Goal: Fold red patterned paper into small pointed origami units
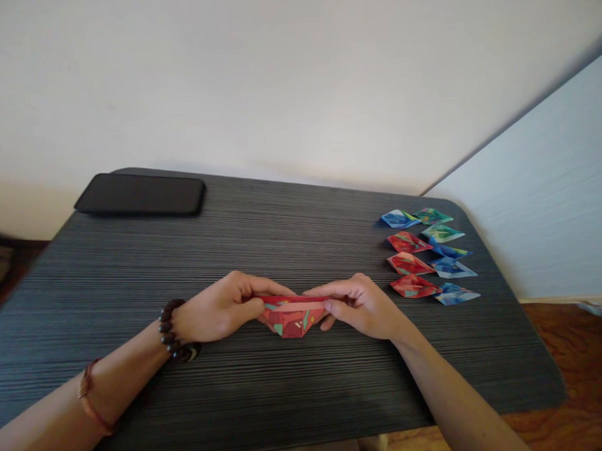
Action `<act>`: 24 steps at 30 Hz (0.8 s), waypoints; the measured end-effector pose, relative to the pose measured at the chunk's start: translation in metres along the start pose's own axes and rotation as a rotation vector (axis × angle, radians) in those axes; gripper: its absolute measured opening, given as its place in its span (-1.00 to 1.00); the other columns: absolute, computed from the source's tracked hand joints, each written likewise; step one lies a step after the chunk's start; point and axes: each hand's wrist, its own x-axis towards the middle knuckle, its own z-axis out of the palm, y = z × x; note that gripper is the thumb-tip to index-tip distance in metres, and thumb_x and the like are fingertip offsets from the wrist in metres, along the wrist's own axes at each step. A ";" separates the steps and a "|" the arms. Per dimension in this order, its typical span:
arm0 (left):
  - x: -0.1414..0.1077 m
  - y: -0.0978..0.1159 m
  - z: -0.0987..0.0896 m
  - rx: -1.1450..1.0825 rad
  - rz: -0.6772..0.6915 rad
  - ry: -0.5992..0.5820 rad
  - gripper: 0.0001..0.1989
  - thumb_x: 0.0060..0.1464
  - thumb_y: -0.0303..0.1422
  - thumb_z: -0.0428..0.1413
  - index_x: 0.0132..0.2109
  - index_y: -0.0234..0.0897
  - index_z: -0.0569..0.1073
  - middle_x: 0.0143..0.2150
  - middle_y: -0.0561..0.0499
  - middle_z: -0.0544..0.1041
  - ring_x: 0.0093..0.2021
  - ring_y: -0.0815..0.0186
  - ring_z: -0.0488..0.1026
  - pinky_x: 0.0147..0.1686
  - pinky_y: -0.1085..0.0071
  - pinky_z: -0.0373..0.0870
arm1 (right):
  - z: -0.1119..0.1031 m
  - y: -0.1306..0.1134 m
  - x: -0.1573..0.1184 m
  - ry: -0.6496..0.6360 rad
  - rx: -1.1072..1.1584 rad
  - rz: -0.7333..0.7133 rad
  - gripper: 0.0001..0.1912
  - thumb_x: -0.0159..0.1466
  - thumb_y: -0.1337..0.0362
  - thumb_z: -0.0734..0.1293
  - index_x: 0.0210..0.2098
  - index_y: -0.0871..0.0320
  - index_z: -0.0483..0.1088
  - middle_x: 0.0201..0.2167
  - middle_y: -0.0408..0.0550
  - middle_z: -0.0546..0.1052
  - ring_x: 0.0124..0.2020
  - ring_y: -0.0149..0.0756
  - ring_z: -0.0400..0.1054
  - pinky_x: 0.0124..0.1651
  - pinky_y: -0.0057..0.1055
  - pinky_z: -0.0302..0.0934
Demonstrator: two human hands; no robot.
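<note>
A red patterned folded paper boat [294, 319] is held between my two hands, over the near middle of the dark table. My left hand [225, 307] pinches its left end between thumb and fingers; the tips behind the paper are hidden. At the right end, my right hand [362, 307] grips the paper the same way, thumb in front. The boat's long upper edge runs level between the hands, and its narrower bottom points toward me. Beaded and cord bracelets circle my left wrist.
Several folded paper boats in red [411, 263], blue [452, 268] and green [441, 232] lie in two columns on the table's right side. A black flat case-like object [141, 194] rests at the far left. The table [282, 239] stands against a white wall [275, 80].
</note>
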 end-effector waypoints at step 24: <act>-0.003 -0.017 -0.012 1.122 0.724 0.496 -0.79 0.11 -0.51 0.06 -0.11 -0.23 0.48 -0.24 -0.04 0.44 -0.24 0.32 0.36 -0.21 0.34 0.36 | 0.005 0.002 0.000 0.461 -1.057 -0.592 -0.83 0.20 0.39 0.33 -0.21 0.09 0.47 -0.38 -0.11 0.52 -0.32 -0.35 0.33 -0.24 -0.36 0.23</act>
